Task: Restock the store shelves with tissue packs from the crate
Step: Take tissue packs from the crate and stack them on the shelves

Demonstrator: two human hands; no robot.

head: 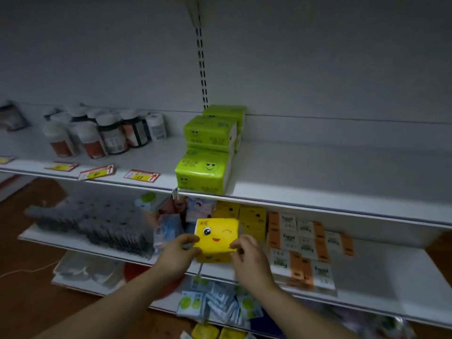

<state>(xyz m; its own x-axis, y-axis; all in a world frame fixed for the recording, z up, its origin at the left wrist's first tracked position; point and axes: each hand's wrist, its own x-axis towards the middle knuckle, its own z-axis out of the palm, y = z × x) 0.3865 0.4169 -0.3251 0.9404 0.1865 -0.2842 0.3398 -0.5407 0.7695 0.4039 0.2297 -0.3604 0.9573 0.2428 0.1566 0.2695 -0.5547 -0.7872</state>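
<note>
Both hands hold one yellow tissue pack (216, 234) at the near edge of the middle shelf (381, 272). The left hand (179, 252) pinches the left end of the pack between thumb and fingers. The right hand (245, 254) pinches the right end in the same way, so each grip is closed on the pack, not spread. The long axis of the pack runs left to right between the two hands, with its winking face turned toward the camera. Under it lies another yellow pack (212, 260) (I cannot tell if the two touch). The row of yellow packs (252, 217) stands just behind, farther in on the same shelf, with orange-and-white packs (300, 243) beside it on the right. I judge that the coming move is a short push to the far side. Both hands are equally near, and they should keep the pack square with the row.
</note>
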